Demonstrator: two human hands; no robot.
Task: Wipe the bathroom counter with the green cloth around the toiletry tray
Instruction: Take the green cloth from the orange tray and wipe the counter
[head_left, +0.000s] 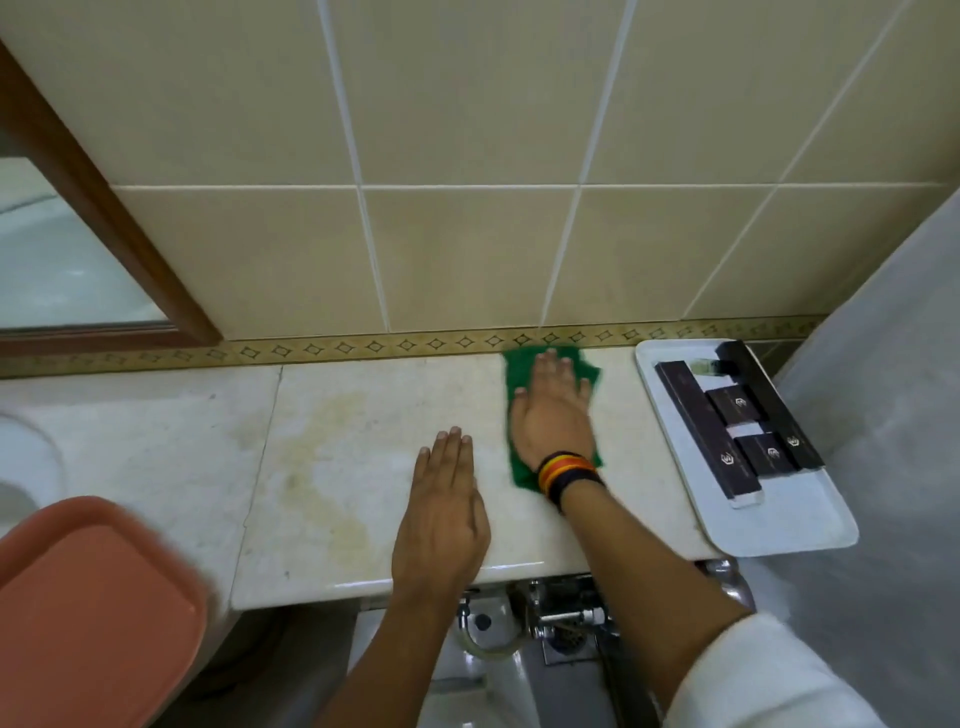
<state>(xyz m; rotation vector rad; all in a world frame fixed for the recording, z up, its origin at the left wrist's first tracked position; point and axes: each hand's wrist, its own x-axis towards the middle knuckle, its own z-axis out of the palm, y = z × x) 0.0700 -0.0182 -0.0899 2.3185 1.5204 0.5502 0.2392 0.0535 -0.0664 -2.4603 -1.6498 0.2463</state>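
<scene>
The green cloth lies flat on the pale marble counter, near the back wall. My right hand presses flat on top of it, fingers spread toward the wall, covering most of the cloth. My left hand rests flat on the bare counter just left of the cloth, fingers together, holding nothing. The white toiletry tray sits at the counter's right end, a short gap right of the cloth, holding several dark boxes.
A yellowish stain marks the counter left of my left hand. A terracotta lid fills the lower left, a sink edge sits far left. A mirror frame leans upper left. Plumbing shows below the counter edge.
</scene>
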